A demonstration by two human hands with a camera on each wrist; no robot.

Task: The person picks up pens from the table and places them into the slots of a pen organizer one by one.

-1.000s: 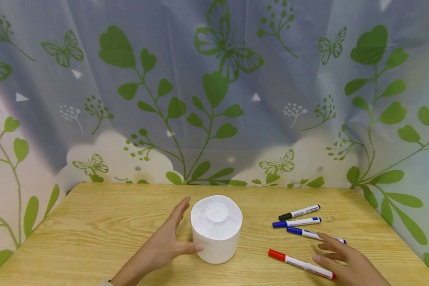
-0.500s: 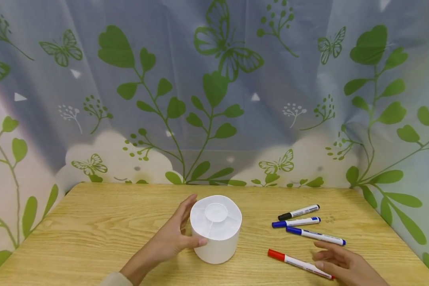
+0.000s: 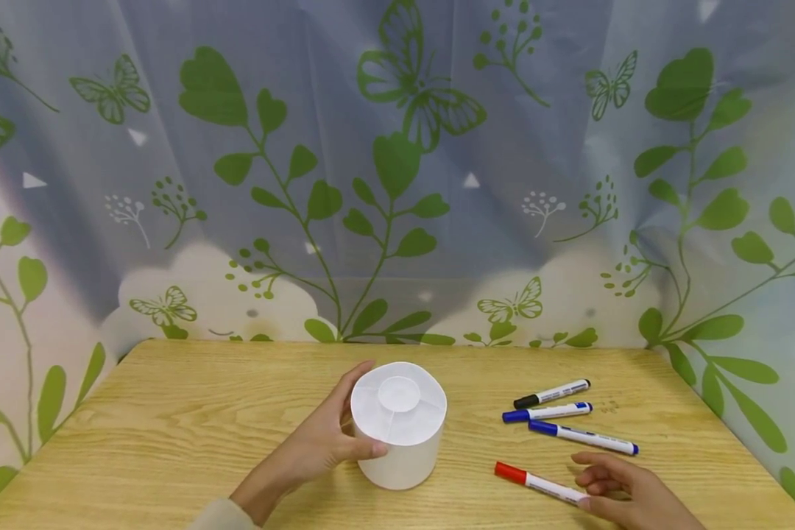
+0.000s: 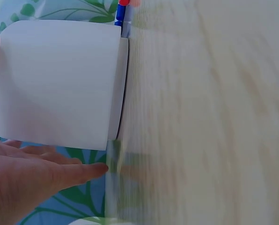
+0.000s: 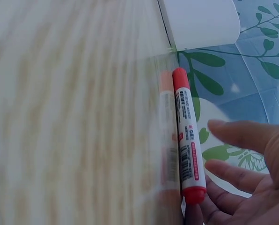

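A white round pen holder (image 3: 400,465), divided into compartments around a small central cup, stands upright on the wooden table (image 3: 192,427). My left hand (image 3: 314,449) grips its left side, thumb on the front wall and fingers reaching round the back; the left wrist view shows its plain wall (image 4: 57,84) close up. At the right, my right hand (image 3: 629,489) hovers by the rear end of a red-capped marker (image 3: 546,486), fingers loosely bent. In the right wrist view the marker's white barrel (image 5: 188,136) lies on the table, with the thumb and index finger apart from it.
Behind the red marker lie a black-capped marker (image 3: 553,394) and two blue-capped markers, the nearer one (image 3: 583,436) lying at a slant with its cap close to the other (image 3: 546,412). A patterned curtain (image 3: 397,221) hangs along the table's back edge.
My left hand has moved right and closed round the pen holder. My right hand has shifted slightly left and down, from the blue marker's end to the red marker's rear. The holder and markers stay put.
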